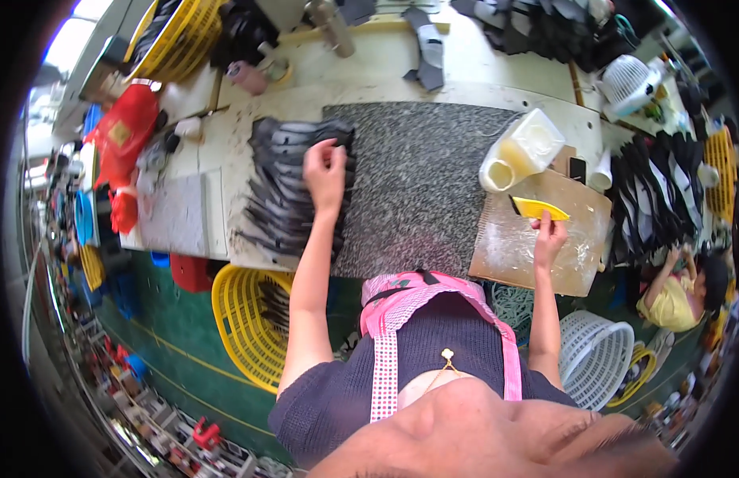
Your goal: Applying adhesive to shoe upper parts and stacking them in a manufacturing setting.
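Note:
My left hand (325,171) is over the right side of a row of overlapping dark grey and black cut pieces (286,171) on the table. Its fingers are loosely bent, with a gap at the tips, and nothing shows between them. Over a brown board (544,255) on the right, my right hand (550,235) grips a yellow brush-like tool (541,209) with a dark tip pointing left. Just beyond it, a translucent plastic jug (525,151) containing something yellowish lies tilted. A speckled grey slab (417,183) spans the table between my hands.
A yellow basket (234,327) stands below the table at left, a white basket (596,358) at right. More dark pieces (656,187) lie at the right. A bottle (331,28) and pink container (246,78) stand at the back. Another person (680,291) sits at far right.

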Action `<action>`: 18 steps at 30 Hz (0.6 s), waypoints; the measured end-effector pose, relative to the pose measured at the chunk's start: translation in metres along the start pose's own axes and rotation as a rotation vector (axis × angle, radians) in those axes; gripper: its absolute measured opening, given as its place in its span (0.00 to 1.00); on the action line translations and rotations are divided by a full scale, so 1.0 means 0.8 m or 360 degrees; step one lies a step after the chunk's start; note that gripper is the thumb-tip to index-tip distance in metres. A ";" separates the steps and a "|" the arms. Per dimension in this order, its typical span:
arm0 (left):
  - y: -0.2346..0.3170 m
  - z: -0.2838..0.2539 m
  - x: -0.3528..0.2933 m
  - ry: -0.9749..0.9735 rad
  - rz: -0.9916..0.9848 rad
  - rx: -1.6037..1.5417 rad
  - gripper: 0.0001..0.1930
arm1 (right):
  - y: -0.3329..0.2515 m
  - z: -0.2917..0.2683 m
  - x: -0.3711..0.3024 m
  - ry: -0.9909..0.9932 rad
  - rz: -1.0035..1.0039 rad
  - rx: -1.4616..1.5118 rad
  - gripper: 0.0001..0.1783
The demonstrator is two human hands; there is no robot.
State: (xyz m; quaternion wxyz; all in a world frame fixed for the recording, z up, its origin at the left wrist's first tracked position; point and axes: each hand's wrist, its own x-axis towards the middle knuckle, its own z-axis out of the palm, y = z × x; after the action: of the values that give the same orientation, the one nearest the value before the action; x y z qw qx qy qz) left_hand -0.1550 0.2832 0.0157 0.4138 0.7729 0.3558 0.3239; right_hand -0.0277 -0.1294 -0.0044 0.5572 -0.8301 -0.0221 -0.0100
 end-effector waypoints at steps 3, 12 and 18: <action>-0.010 0.136 0.046 -0.0302 0.0050 0.0099 0.16 | -0.019 0.017 -0.002 0.0005 0.0000 0.0105 0.10; -0.021 0.287 0.145 -0.0165 0.0191 0.0852 0.14 | -0.044 0.061 0.022 -0.0141 -0.0419 -0.0276 0.05; 0.125 0.150 0.103 -0.0119 0.0647 -0.0092 0.09 | -0.029 0.074 0.033 -0.0234 -0.0631 -0.0542 0.06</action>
State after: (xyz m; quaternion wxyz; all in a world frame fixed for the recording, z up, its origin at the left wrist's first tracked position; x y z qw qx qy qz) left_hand 0.0130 0.2613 0.0660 0.3748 0.8280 0.1675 0.3819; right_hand -0.0032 -0.0652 -0.0041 0.3935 -0.8898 -0.2225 -0.0621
